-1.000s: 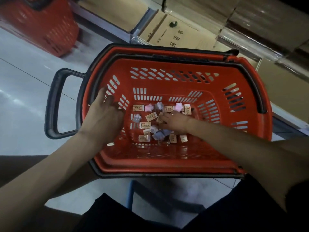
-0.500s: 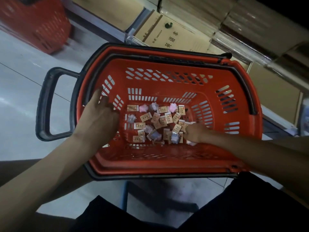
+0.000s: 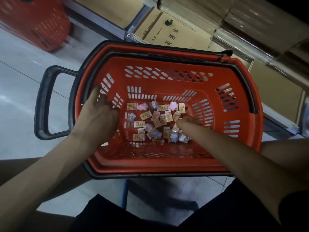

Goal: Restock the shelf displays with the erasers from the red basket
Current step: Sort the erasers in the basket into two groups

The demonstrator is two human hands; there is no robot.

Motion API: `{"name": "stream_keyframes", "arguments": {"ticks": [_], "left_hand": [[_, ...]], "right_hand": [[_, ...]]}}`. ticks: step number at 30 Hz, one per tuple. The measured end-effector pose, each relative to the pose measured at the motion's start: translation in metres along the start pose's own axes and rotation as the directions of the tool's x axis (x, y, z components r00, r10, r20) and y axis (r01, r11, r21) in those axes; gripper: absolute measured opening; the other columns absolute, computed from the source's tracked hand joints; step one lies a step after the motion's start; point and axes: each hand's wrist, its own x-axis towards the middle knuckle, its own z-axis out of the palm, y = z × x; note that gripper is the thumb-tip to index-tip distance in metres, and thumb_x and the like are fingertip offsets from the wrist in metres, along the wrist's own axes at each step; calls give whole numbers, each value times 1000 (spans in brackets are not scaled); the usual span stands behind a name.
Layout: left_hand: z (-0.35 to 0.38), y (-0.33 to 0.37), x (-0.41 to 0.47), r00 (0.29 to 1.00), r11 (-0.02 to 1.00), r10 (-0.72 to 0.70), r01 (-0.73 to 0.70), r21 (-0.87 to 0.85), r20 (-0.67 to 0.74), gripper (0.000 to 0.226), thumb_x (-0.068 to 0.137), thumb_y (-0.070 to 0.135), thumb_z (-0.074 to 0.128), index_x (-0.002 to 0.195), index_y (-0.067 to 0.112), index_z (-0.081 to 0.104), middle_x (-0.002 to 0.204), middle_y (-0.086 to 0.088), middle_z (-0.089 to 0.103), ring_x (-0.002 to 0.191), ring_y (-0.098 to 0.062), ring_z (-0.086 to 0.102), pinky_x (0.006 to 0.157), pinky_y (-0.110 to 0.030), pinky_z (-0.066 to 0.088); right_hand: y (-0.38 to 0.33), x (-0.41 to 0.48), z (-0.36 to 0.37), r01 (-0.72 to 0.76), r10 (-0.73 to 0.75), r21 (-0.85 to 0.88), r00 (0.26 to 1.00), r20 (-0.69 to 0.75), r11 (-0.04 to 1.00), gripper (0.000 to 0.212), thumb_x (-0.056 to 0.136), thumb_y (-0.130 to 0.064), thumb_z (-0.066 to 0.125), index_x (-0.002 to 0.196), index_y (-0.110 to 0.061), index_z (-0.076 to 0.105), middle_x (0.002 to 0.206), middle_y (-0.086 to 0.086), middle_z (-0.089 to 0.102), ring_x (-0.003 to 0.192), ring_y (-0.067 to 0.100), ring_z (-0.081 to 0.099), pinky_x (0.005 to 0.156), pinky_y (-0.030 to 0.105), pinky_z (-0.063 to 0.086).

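Since a moment earlier the right hand point(image 3: 189, 121) had slid back toward the middle of the erasers point(image 3: 155, 121), fingers curled down among them; whether its grip held one I could not tell. Left hand point(image 3: 98, 114) lay spread, grip wide, against the left inner wall of the basket point(image 3: 167, 79). Small boxed erasers with tan labels lay mixed with pink and bluish wrapped ones on the basket's bottom. Pale floor point(image 3: 20, 101) lay beneath, cartons point(image 3: 168, 30) on the shelf beyond, another red basket point(image 3: 36, 22) behind.
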Motion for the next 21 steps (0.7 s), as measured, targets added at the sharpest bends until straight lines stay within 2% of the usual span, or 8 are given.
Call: {"name": "stream_keyframes", "arguments": {"ticks": [4,7,9,12,14,17,20,21], "left_hand": [[2,0,-2,999,1000,-22,23,-10,37,27,87,30,70,96,7,80,87,-18,76,106,-42,65,122,-59,21],[3,1,-3,999,998,-42,43,-49,14,26,86,30,70,93,7,80,89,-19,76,107,-42,65,123,-59,20],[2,1,0,996,994,-43,34,-107,-84,26,88,29,67,95,7,79,94,-20,74,109,-42,63,119,-60,26],[-1,-6,-2,945,968,-170,106,-228,-280,34,98,32,53,107,7,74,110,-17,71,121,-42,55,108,-56,35],[-3,-15,-9,876,928,-310,194,-319,-369,33,100,31,52,117,10,70,126,-15,66,132,-40,49,108,-55,30],[1,-23,-15,808,796,-515,326,-511,-286,46,91,30,65,136,19,63,156,-17,43,147,-44,30,114,-60,24],[2,-24,-11,813,687,-553,322,-651,-181,58,85,26,74,142,19,61,162,-21,32,150,-48,24,110,-67,38],[1,-24,-10,820,687,-545,316,-654,-176,57,84,25,76,140,17,63,162,-21,31,151,-48,23,106,-68,43]], "right_hand": [[16,69,15,-214,218,45,964,-153,976,94,66,-58,64,144,-7,53,150,20,52,139,44,48,111,52,45],[7,67,19,-98,100,106,995,-14,990,59,89,-42,61,139,-13,60,143,20,58,132,39,55,108,50,48],[-12,36,20,-81,112,273,989,-99,959,51,101,-39,48,145,-15,55,153,17,50,139,38,48,113,50,42],[-22,33,30,-129,160,154,964,-214,980,50,93,-41,63,133,-13,66,132,11,67,119,32,65,91,34,55],[-25,23,33,-177,189,82,966,-174,981,56,86,-42,68,131,-9,66,125,13,70,111,33,68,86,34,57],[-31,26,44,-159,180,247,981,-66,956,72,95,-46,58,150,-2,45,148,20,53,133,38,55,109,42,48],[-39,26,53,-143,198,317,969,-147,938,116,63,-75,60,153,-5,41,156,16,47,139,38,49,112,52,45],[-44,29,60,-151,205,314,968,-145,937,118,64,-78,59,155,-5,39,158,16,43,142,39,46,114,52,42]]}}
